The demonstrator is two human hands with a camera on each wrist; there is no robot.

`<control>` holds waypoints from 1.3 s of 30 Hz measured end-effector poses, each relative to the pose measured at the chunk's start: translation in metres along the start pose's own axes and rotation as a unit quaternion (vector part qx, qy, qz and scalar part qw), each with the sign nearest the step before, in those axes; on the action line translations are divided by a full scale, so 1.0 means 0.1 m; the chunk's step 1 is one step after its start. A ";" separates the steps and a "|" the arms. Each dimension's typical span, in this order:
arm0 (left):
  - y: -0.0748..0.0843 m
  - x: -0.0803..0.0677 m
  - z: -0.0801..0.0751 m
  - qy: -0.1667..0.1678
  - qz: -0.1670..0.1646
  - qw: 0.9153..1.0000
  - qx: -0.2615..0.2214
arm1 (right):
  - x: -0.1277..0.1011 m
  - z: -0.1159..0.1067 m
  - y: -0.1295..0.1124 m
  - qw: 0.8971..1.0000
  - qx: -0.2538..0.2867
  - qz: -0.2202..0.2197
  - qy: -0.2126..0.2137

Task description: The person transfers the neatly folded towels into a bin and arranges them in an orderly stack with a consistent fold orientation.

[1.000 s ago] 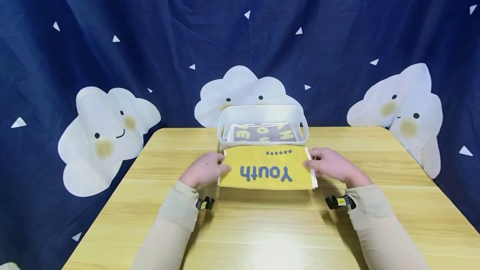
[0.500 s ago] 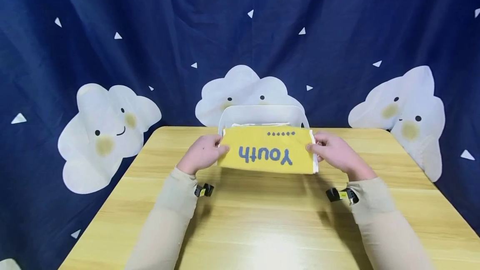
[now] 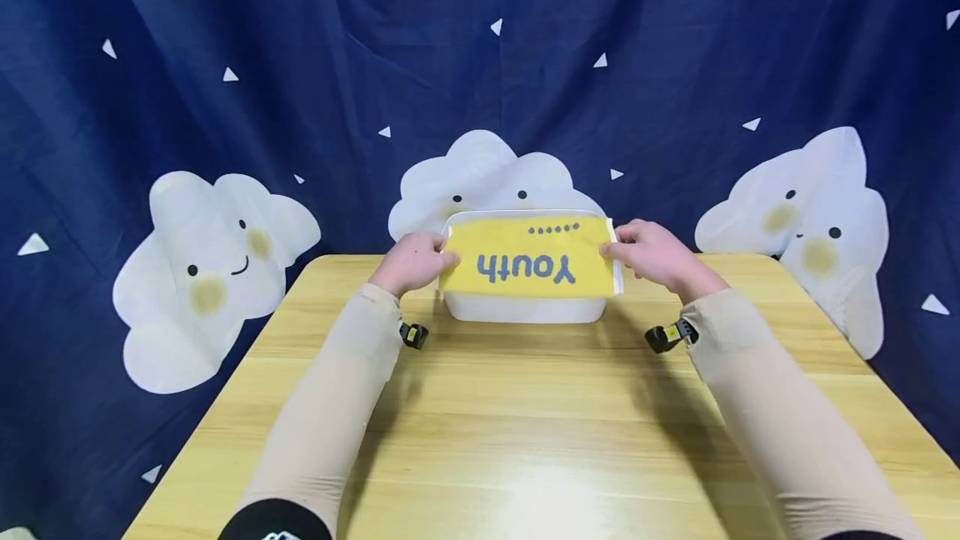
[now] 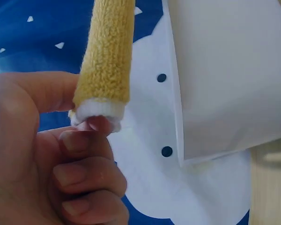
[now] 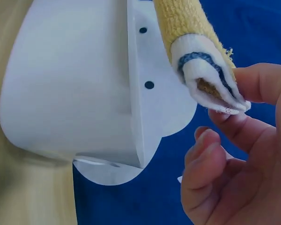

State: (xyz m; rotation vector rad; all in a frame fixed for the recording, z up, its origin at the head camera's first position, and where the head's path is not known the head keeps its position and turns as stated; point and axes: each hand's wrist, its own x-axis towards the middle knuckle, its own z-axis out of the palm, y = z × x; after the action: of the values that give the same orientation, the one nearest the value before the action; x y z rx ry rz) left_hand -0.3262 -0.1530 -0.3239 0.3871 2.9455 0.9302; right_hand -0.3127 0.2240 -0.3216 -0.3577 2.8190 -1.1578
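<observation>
Yellow towel, folded, hangs level above the white bin, its long axis between our left hand and right hand, each pinching one end.

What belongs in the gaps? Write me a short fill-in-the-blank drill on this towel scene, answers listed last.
1. The word on the yellow towel reads ____.
2. The left hand and right hand hold the towel over a white ____.
3. The table is made of ____.

Missing words: Youth; bin; wood
</observation>
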 end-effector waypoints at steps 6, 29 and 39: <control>-0.04 0.26 -0.02 0.017 -0.021 1.000 0.006 | 0.25 -0.04 0.00 0.999 0.006 0.040 -0.003; -0.12 0.65 0.37 0.012 -0.098 0.986 0.131 | 0.73 0.24 0.29 0.988 -0.124 0.093 0.001; -0.04 0.66 0.45 0.009 -0.091 0.974 0.206 | 0.72 0.30 0.23 0.972 -0.215 0.095 0.003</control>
State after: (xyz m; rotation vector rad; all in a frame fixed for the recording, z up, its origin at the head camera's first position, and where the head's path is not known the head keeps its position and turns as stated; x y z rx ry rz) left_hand -0.3861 -0.1143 -0.3599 0.1103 3.1113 0.3000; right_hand -0.3822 0.2021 -0.3579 -0.1003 3.0112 -0.5078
